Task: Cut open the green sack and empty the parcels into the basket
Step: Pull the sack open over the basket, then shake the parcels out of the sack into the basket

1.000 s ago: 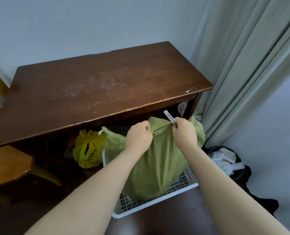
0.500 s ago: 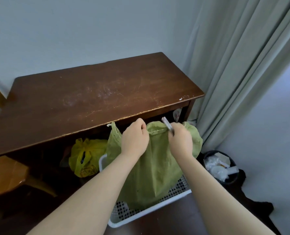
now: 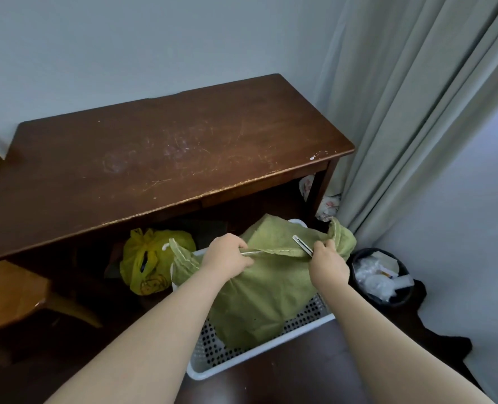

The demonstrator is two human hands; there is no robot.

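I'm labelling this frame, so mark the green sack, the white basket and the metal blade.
green sack [image 3: 271, 293], head view, front cloth.
white basket [image 3: 259, 349], head view, near rim.
metal blade [image 3: 301, 244], head view, mid-length.

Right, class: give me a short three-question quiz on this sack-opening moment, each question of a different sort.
1. True or false: the green sack sits in the white basket.
2. Which hand holds the metal cutter? A left hand B right hand
3. Fill in: the black bin stands beside the ____.

Key: 1 true. 2 B; the left hand's grip is on the sack's stitched seam. 3 curtain.
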